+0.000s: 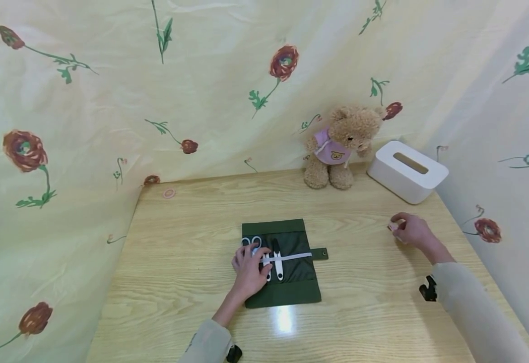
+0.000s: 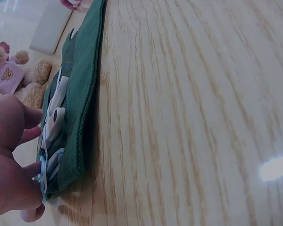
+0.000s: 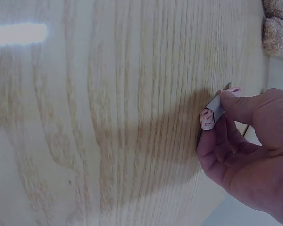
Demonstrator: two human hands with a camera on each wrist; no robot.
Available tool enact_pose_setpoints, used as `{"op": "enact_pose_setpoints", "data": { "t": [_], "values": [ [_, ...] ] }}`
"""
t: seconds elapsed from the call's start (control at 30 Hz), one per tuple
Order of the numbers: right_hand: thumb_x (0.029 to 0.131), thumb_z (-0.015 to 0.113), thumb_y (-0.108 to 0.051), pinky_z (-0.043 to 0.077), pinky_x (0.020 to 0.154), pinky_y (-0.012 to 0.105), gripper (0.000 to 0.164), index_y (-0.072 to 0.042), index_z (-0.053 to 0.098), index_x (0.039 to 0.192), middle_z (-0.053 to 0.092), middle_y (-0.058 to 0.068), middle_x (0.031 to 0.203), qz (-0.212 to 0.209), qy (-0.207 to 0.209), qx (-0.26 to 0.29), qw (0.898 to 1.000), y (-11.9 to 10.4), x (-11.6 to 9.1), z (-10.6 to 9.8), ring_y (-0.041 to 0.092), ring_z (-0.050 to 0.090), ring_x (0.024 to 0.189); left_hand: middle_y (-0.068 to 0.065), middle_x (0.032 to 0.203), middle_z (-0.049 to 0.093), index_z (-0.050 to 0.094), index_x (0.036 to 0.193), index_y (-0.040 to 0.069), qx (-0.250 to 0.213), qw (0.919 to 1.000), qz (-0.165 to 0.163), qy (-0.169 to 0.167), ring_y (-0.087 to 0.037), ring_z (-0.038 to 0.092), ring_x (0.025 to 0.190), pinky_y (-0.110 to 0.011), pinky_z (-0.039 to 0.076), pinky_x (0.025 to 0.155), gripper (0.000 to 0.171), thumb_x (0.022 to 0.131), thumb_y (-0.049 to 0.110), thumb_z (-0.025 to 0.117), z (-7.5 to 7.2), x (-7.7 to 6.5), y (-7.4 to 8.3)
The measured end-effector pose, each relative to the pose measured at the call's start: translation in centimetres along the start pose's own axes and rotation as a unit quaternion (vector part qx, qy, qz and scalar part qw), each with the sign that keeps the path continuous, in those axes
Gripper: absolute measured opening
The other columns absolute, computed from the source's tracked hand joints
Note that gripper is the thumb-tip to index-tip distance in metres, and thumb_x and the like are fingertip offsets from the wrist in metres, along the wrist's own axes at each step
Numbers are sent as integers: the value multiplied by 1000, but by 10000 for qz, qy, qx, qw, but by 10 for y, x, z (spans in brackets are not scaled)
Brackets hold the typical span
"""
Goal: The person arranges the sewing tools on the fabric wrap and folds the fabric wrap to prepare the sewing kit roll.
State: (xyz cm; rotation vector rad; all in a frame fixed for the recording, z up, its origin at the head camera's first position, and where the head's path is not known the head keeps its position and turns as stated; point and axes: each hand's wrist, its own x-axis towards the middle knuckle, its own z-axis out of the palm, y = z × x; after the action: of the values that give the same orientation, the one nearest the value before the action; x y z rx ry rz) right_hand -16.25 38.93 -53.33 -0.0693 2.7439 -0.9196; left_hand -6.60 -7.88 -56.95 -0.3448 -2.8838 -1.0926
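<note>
A dark green fabric tool roll (image 1: pixel 284 296) lies unfolded on the table. Under its white elastic strap (image 1: pixel 298 255) sit a pair of scissors (image 1: pixel 256 241), a white-handled tool (image 1: pixel 278 267) with a black top, and another white handle partly covered by fingers. My left hand (image 1: pixel 250 269) rests over the left part of the roll, fingers spread and lightly bent at the scissors and strap. Far to the right, my right hand (image 1: pixel 412 229) pinches a rolled pink tape measure (image 3: pixel 207 120) with a grey band around it, low over the table, between thumb and fingers.
A teddy bear (image 1: pixel 343 133) in a purple top sits at the back of the table, beside a white tissue box (image 1: pixel 407 169). A small pink ring-shaped object (image 1: pixel 169 193) lies at the far left. Flower-patterned cloth walls stand behind and beside the wooden table (image 1: pixel 178 267).
</note>
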Motion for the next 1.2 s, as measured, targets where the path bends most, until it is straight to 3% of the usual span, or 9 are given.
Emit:
{"op": "enact_pose_setpoints", "data": {
  "t": [0.17,0.27,0.53,0.83,1.2],
  "values": [
    [91,59,0,51,59,36,42,21,41,123,58,35,96,184,-86,7,9998,-2,0,6,28,62,71,-21,141,43,65,122,14,-13,10000,-55,-18,-44,26,126,-68,18,98,30,92,12,70,1,-1,0],
    [93,59,0,52,60,37,40,21,40,121,57,37,98,187,-88,-14,9998,-3,0,9,31,62,74,-21,141,43,65,122,14,31,10000,-81,-22,-44,26,126,-67,18,98,30,92,12,70,2,-2,0],
    [86,63,3,49,54,33,29,17,51,109,60,25,85,-118,163,-212,9996,-2,0,16,26,59,67,-22,141,42,65,121,13,0,9999,-121,-57,-45,26,126,-68,17,98,29,93,13,70,2,-4,0],
    [88,64,3,49,54,32,19,12,56,103,61,18,84,39,93,32,9999,-9,-3,19,18,57,63,-22,141,42,64,121,14,62,9998,-146,-101,-46,25,127,-68,17,98,29,93,12,69,2,-6,2],
    [97,62,-8,46,54,28,29,17,60,112,63,15,84,-203,139,504,9984,-34,-4,22,17,56,65,-24,144,39,67,121,18,522,9982,293,-2,-45,24,131,-68,20,98,27,94,15,68,5,6,9]
  ]
}}
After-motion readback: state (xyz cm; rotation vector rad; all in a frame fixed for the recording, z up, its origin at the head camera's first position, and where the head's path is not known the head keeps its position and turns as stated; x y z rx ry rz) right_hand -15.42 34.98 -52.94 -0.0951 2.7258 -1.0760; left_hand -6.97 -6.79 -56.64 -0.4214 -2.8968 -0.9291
